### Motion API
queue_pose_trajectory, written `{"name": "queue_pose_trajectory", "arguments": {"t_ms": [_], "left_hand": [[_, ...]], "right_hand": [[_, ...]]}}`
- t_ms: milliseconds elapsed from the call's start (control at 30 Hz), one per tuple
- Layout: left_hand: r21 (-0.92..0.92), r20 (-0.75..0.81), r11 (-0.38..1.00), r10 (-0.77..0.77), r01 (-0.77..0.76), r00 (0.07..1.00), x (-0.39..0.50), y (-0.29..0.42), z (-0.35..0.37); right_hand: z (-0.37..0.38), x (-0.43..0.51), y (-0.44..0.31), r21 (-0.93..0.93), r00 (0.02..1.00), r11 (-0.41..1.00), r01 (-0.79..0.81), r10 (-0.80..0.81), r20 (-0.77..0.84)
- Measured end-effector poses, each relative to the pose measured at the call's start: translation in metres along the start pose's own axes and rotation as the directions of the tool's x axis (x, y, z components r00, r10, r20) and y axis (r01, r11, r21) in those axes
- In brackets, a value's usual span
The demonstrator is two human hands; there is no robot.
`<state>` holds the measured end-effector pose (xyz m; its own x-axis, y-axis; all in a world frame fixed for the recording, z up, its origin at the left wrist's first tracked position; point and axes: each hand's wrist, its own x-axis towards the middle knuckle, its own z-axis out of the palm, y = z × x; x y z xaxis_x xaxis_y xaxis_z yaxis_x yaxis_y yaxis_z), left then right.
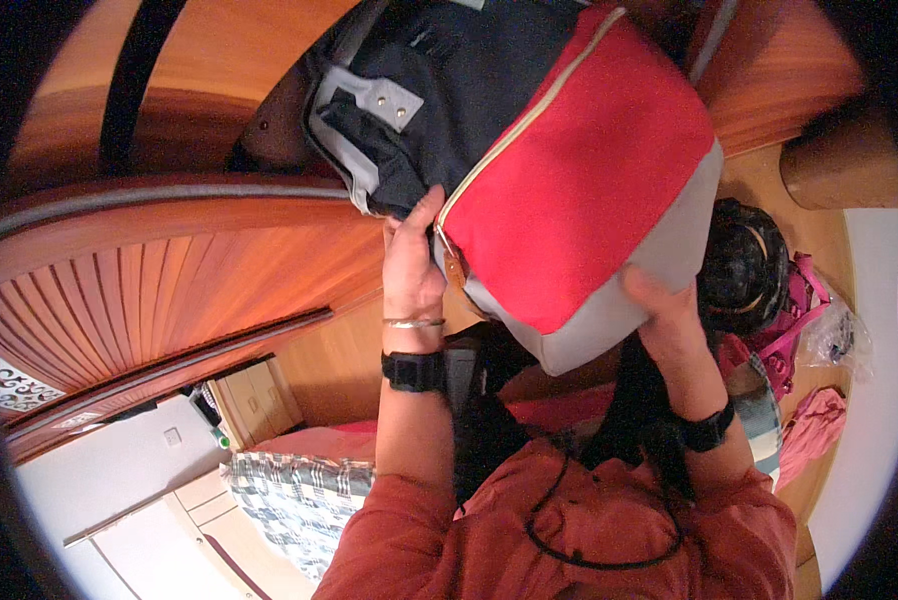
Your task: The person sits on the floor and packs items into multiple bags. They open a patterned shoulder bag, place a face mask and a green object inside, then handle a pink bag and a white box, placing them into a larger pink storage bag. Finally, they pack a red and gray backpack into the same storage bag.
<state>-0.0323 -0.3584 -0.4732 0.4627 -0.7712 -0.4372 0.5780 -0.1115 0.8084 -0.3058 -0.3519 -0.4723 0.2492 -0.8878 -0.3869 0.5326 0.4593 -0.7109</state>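
Note:
A backpack point(591, 165) with a red front pocket, a grey base and a dark upper part is raised in front of me, tilted. A pale zipper point(531, 112) runs along the pocket's edge, with a brown pull tab point(455, 270) at its lower end. My left hand point(415, 247) grips the bag's side, thumb up, near a pale strap patch point(396, 101) with two metal studs. Against the grey base rests my right hand point(666, 307), its thumb blurred on the near face and its fingers hidden behind the bag. Both wrists wear black bands.
A reddish wooden panel point(178, 255) with slats stands at left. On the right lie a black bag point(745, 262), a pink bag point(794, 322), clear plastic point(835, 334) and pink cloth point(813, 427). A checked cloth point(291, 495) and a small wooden cabinet point(250, 397) are at lower left.

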Motion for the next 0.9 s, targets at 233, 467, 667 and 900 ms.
{"name": "queue_pose_trajectory", "arguments": {"t_ms": [233, 467, 667, 900], "left_hand": [[-0.025, 0.152, 0.95, 0.311, -0.311, 0.938, -0.023, 0.004, 0.031], [-0.013, 0.108, 0.881, 0.472, -0.473, 0.875, 0.001, 0.041, 0.064], [-0.147, 0.062, 0.829, 0.552, -0.54, 0.831, 0.036, 0.056, 0.075], [-0.142, -0.059, 0.751, 0.643, -0.644, 0.763, 0.077, 0.061, 0.083]], "right_hand": [[-0.026, 0.034, 0.011, 0.35, 0.961, 0.902, -0.255, 0.275, -0.009], [0.004, 0.065, -0.003, 0.178, 0.992, 0.976, -0.124, 0.117, 0.05], [0.037, 0.12, -0.034, 0.094, 0.988, 0.995, 0.032, -0.045, 0.146], [0.06, 0.157, -0.045, 0.104, 0.95, 0.991, 0.087, -0.114, 0.292]]}}
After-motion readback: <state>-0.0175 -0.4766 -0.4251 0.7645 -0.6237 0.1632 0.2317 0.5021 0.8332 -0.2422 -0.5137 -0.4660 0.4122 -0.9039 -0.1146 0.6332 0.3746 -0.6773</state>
